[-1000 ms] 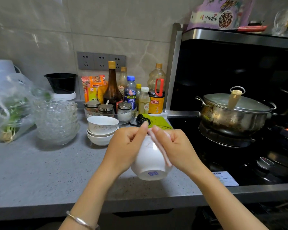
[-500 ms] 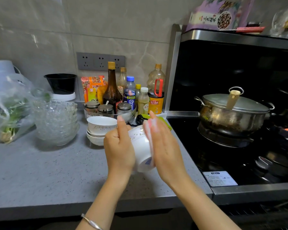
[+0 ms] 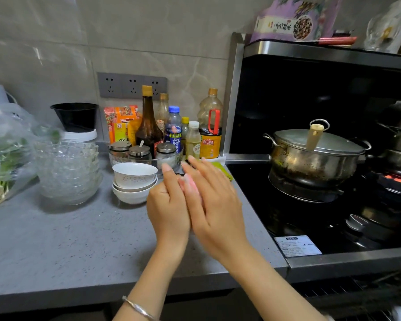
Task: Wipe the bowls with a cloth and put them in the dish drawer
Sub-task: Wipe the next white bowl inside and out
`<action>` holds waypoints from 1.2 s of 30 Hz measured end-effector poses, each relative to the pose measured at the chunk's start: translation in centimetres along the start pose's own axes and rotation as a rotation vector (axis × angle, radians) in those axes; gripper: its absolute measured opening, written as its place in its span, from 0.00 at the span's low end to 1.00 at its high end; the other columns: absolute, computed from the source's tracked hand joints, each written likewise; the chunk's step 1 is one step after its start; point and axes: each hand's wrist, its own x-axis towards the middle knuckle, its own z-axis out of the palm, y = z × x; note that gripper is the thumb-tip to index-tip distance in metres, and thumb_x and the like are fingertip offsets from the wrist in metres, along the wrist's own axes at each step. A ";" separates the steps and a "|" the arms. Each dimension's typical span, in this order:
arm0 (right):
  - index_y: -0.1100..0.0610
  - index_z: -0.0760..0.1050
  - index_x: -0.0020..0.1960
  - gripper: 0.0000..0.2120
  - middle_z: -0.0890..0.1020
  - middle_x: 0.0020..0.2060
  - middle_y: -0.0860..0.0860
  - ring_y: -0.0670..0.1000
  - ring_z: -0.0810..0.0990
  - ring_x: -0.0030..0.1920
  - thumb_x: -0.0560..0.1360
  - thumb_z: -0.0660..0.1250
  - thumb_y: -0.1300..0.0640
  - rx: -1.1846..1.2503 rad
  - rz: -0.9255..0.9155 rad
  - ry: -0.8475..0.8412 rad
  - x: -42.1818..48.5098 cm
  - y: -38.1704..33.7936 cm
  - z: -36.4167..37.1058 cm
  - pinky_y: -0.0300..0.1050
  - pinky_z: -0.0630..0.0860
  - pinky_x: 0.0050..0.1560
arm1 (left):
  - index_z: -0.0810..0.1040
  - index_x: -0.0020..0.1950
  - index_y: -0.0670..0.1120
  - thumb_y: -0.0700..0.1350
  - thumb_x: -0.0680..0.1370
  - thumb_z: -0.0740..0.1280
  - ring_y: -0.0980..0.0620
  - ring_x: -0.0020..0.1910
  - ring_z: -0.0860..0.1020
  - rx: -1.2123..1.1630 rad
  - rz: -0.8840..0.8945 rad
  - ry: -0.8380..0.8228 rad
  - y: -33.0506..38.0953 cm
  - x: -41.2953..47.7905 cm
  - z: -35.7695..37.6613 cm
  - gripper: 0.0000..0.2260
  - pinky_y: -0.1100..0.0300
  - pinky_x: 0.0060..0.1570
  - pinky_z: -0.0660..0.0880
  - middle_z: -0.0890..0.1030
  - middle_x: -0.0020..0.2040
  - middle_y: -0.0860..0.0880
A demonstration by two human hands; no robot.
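My left hand (image 3: 168,205) and my right hand (image 3: 215,202) are pressed close together above the grey counter (image 3: 67,246), near the stove edge. The white bowl they held a moment ago is almost fully hidden between them. My left hand's fingers curl round it, thumb pointing up. A pale pink cloth (image 3: 190,185) shows as a sliver between the hands, and my right hand's straight fingers press it against the bowl. A stack of white bowls (image 3: 134,179) stands just left of my hands. No drawer is in view.
A stack of glass bowls (image 3: 67,172) and a bag of greens (image 3: 5,158) sit at the left. Condiment bottles and jars (image 3: 171,135) line the wall. A green cloth (image 3: 221,169) lies behind my hands. A lidded steel pot (image 3: 315,156) stands on the black stove at the right.
The bowl has turned from base-towards-me to on edge and now is hidden. My right hand has slid over it with the cloth, and both hands have moved up and away from me.
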 end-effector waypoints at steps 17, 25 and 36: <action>0.80 0.70 0.38 0.33 0.71 0.28 0.72 0.55 0.73 0.23 0.81 0.59 0.48 0.663 0.679 -0.120 1.8 1.3 -2.4 0.35 0.61 0.20 | 0.85 0.35 0.48 0.57 0.69 0.66 0.46 0.36 0.83 -0.300 -0.325 -0.431 -0.3 1.4 -2.9 0.14 0.55 0.38 0.78 0.85 0.37 0.43; 0.62 0.60 0.25 0.30 0.64 0.20 0.55 0.51 0.66 0.25 0.75 0.59 0.41 0.308 0.392 -0.218 2.2 1.3 -2.0 0.52 0.62 0.28 | 0.64 0.25 0.43 0.68 0.73 0.54 0.52 0.25 0.65 0.238 0.104 -0.618 0.4 2.1 -2.8 0.31 0.56 0.29 0.59 0.66 0.22 0.51; 0.45 0.71 0.69 0.22 0.76 0.65 0.40 0.41 0.72 0.67 0.80 0.50 0.39 0.476 0.346 -0.079 -0.1 0.7 -0.2 0.51 0.69 0.68 | 0.69 0.25 0.46 0.57 0.81 0.54 0.54 0.24 0.74 -0.043 -0.154 -0.155 0.1 1.2 -1.9 0.27 0.63 0.26 0.67 0.74 0.21 0.51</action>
